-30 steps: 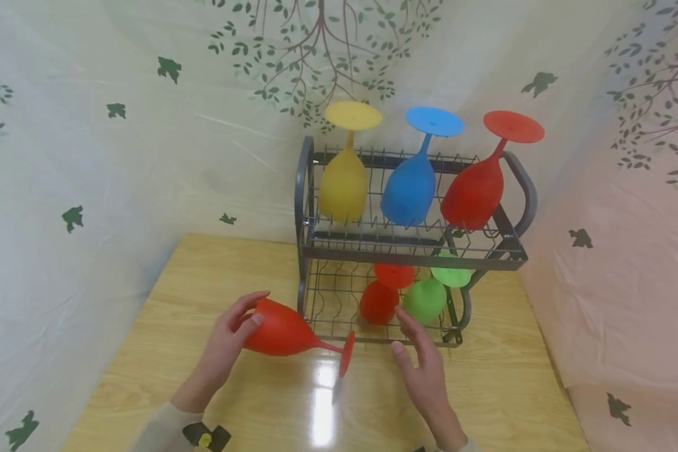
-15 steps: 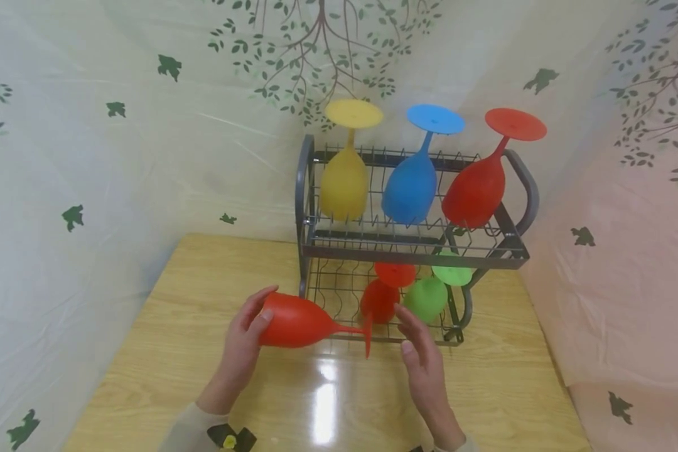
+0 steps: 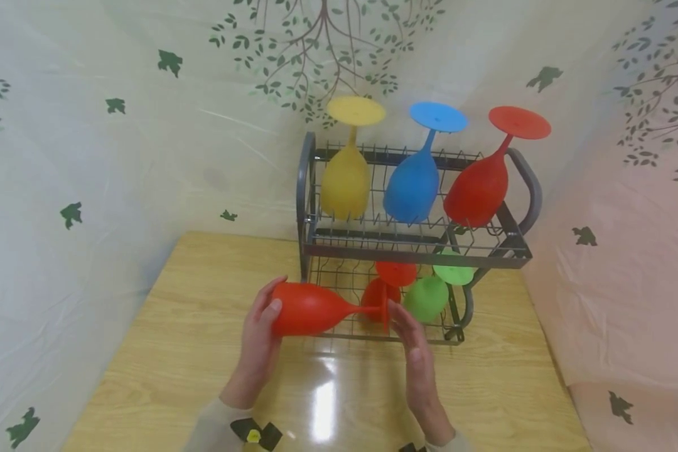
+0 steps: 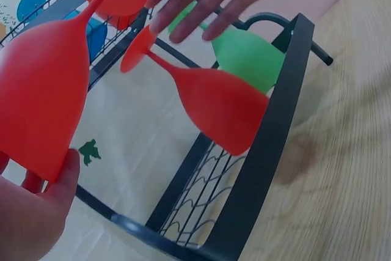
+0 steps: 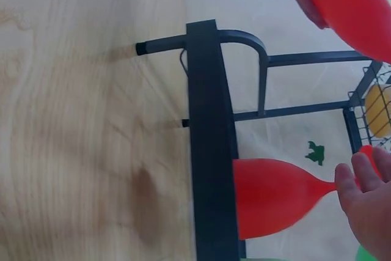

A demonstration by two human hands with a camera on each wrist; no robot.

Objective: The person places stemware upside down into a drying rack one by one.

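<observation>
My left hand grips a red plastic wine glass by the bowl near its rim, thumb on the near side. The glass lies level in the air, stem and round foot pointing right. Beside that foot is my right hand, fingers extended and fingertips right at the disc in the head view. Behind the held glass, a second red wine glass stands upside down on the rack's lower tier, partly hidden. A green wine glass is upside down next to it.
A dark two-tier dish rack stands on the wooden table. Its upper tier carries upside-down yellow, blue and red wine glasses. A leaf-patterned sheet hangs behind.
My left hand has carried the red wine glass right and upward, levelling it so its foot reaches my right hand. My right hand has turned slightly, palm edge toward the foot.
</observation>
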